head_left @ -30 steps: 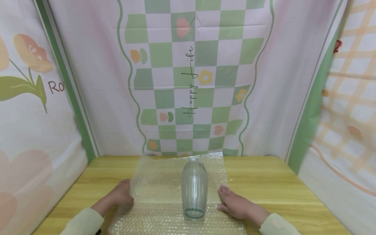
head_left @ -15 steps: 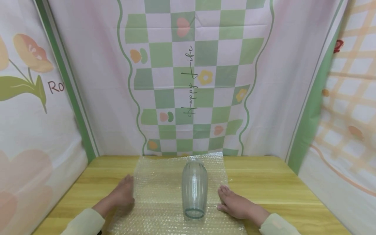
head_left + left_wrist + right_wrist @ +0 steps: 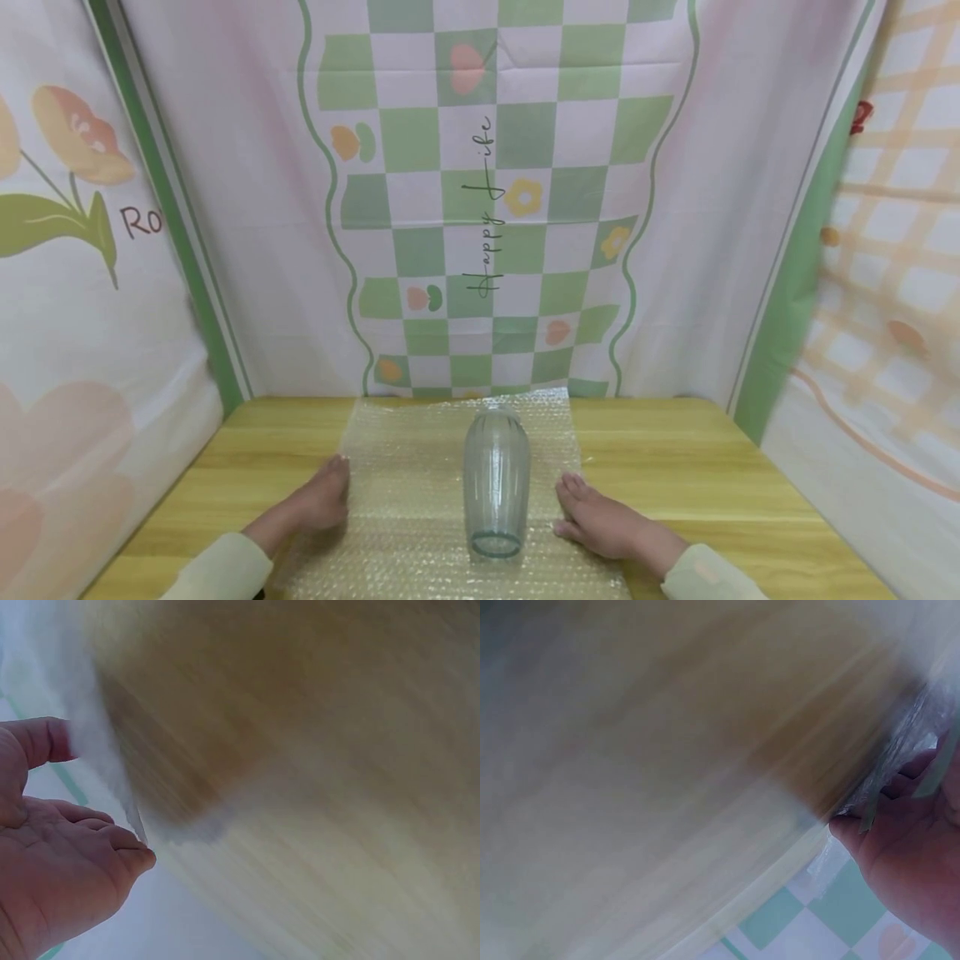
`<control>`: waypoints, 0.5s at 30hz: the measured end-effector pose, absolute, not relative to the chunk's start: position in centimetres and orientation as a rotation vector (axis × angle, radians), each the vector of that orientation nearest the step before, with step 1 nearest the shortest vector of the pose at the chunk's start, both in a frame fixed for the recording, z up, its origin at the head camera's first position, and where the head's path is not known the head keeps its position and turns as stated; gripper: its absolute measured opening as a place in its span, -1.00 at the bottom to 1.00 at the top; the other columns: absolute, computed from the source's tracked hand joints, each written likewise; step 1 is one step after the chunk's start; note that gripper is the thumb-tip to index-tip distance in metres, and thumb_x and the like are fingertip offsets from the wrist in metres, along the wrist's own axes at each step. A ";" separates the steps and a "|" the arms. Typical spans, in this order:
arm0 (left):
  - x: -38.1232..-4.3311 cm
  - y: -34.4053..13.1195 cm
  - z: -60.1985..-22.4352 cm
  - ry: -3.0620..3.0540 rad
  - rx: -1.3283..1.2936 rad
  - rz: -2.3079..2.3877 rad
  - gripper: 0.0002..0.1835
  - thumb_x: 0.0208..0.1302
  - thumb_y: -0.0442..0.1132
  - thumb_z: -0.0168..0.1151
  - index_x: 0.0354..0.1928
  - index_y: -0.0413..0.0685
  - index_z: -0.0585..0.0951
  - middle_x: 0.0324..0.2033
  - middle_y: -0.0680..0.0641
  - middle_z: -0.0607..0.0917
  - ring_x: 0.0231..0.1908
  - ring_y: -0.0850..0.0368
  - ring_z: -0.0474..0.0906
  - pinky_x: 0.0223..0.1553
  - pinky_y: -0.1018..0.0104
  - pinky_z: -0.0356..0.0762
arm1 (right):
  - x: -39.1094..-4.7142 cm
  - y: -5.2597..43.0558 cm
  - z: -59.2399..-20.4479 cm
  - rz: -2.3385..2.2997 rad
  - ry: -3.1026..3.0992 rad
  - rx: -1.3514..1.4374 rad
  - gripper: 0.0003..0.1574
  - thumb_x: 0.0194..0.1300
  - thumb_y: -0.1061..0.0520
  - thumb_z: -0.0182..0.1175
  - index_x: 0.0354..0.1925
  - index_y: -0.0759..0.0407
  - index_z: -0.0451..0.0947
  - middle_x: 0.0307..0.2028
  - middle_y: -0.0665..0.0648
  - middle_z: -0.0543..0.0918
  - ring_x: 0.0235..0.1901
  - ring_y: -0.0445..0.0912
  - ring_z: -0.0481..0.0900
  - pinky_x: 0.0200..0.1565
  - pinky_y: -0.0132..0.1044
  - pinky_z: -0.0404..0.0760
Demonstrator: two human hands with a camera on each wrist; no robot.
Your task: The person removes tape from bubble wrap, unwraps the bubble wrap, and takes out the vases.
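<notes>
A clear ribbed glass vase [image 3: 497, 483] lies on its side on a sheet of bubble wrap [image 3: 405, 500], its round rim facing the near side. At the wrap's left edge my left hand [image 3: 318, 500] holds the sheet; in the left wrist view, the edge runs between the thumb [image 3: 52, 740] and the bent fingers. My right hand [image 3: 603, 521] rests on the right edge, fingers nearly straight, just right of the vase and apart from it. Crinkled wrap [image 3: 896, 742] lies against the right fingers in the right wrist view. Fingertip contact is partly hidden there.
The sheet lies on a yellow wood-grain table [image 3: 660, 450], its far edge near the back curtain [image 3: 465, 192]. Printed curtains hang behind and on both sides. Greenish strips [image 3: 937, 761] show beside the right hand in the right wrist view.
My left hand has shifted slightly right, and the wrap's left edge beside it has moved inward. The vase and my right hand have kept their places.
</notes>
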State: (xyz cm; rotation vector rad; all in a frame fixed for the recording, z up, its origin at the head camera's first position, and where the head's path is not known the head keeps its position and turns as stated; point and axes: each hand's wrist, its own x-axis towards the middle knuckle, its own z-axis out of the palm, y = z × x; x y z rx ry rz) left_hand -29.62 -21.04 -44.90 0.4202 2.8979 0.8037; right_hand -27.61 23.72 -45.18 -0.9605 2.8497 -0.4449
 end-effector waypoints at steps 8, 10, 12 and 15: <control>-29.4 -21.0 -45.0 2.840 0.423 0.910 -0.27 0.11 -0.52 0.06 0.28 -0.77 0.02 0.29 -0.71 -0.06 0.34 -0.56 -0.20 0.35 -0.30 -0.22 | -27.7 23.8 -45.2 -0.444 2.842 -0.955 -0.08 0.45 -0.15 0.02 0.31 0.65 0.13 0.34 0.63 0.08 0.36 0.41 0.02 0.31 0.26 0.08; -29.4 -20.9 -44.9 2.837 0.417 0.916 -0.27 0.16 -0.47 0.08 0.28 -0.76 0.03 0.29 -0.70 -0.07 0.35 -0.55 -0.20 0.35 -0.29 -0.22 | -27.7 23.8 -45.2 -0.448 2.841 -0.949 -0.08 0.45 -0.15 0.02 0.31 0.65 0.13 0.34 0.63 0.08 0.36 0.41 0.02 0.32 0.25 0.08; -29.3 -20.9 -44.9 2.823 0.406 0.933 -0.21 0.18 -0.40 0.15 0.30 -0.75 0.01 0.30 -0.69 -0.09 0.35 -0.54 -0.21 0.35 -0.29 -0.23 | -27.7 23.8 -45.2 -0.449 2.840 -0.947 -0.08 0.45 -0.15 0.02 0.31 0.65 0.13 0.34 0.63 0.08 0.36 0.41 0.02 0.32 0.25 0.08; -29.3 -20.9 -44.8 2.814 0.394 0.926 -0.05 0.18 -0.20 0.32 0.31 -0.73 -0.01 0.31 -0.68 -0.09 0.35 -0.54 -0.21 0.35 -0.29 -0.22 | -27.7 23.8 -45.1 -0.447 2.841 -0.942 -0.08 0.45 -0.15 0.02 0.31 0.64 0.13 0.34 0.63 0.08 0.36 0.41 0.03 0.32 0.25 0.08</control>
